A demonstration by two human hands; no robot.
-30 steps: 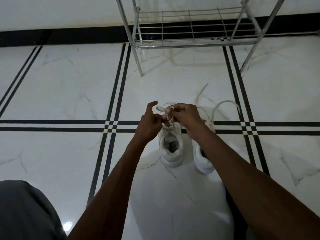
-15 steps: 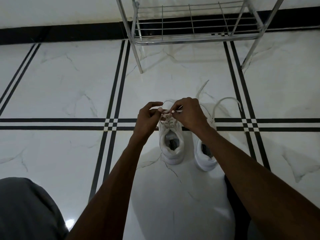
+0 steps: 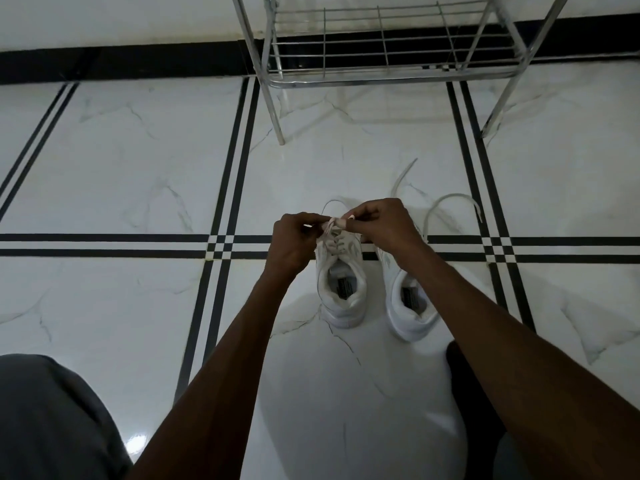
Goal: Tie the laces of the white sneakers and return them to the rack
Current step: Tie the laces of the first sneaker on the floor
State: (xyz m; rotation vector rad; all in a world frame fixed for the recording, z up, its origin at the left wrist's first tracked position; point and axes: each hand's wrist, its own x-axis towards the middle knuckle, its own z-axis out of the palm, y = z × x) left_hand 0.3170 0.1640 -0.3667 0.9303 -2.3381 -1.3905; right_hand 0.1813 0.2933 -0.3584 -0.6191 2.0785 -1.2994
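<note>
Two white sneakers stand side by side on the floor, heels toward me. Over the tongue of the left sneaker [image 3: 341, 289] my left hand [image 3: 294, 242] and my right hand [image 3: 384, 223] each pinch a white lace [image 3: 331, 225] end, fingers nearly touching above the eyelets. A loop of that lace arcs behind the hands. My right forearm crosses the front of the right sneaker [image 3: 410, 306]. Its loose laces [image 3: 450, 200] trail out on the floor beyond it. The metal shoe rack [image 3: 391, 76] stands at the far wall, its lowest wire shelf bare.
The floor is glossy white marble tile [image 3: 138, 168] with black double stripes crossing under the shoes. A black skirting band [image 3: 121, 60] runs along the wall. My grey-clad knee [image 3: 52, 420] fills the lower left corner.
Both hands have dropped lower and closer together over the left sneaker's tongue, drawing the lace tighter. The shoes have not shifted.
</note>
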